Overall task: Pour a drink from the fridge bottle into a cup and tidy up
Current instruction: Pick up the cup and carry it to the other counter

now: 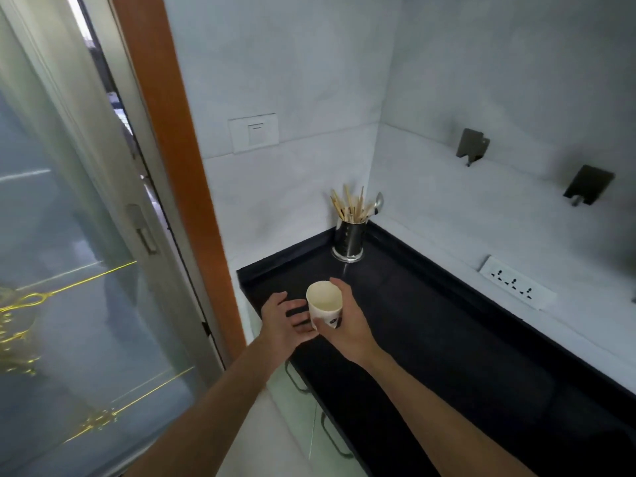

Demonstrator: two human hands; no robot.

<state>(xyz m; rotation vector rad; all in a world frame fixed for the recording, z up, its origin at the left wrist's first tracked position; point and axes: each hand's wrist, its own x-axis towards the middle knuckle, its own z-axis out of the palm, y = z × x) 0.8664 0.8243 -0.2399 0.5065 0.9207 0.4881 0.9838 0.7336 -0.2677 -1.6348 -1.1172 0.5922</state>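
I see a big glass door (69,270) with gold lines filling the left of the frame, brown wooden frame (172,160) running down beside it. Pale wall (292,80) takes the upper centre and right. Black counter (447,339) runs from centre to lower right, cabinet handles (330,432) under its front edge at bottom centre. On the wall: white switch plate (254,132) upper centre, two dark hooks (472,146) upper right, white socket strip (516,282) at right just above the counter. Steel holder (349,241) stands in the back corner of the counter, wooden sticks (347,204) and a spoon (378,202) poking out. My right hand (347,325) is wrapped around a white paper cup (325,302) at centre frame, held upright over the counter's left end, looks empty inside. My left hand (282,320) is spread, fingers apart, just left of the cup and under it; touching or not, can't tell.
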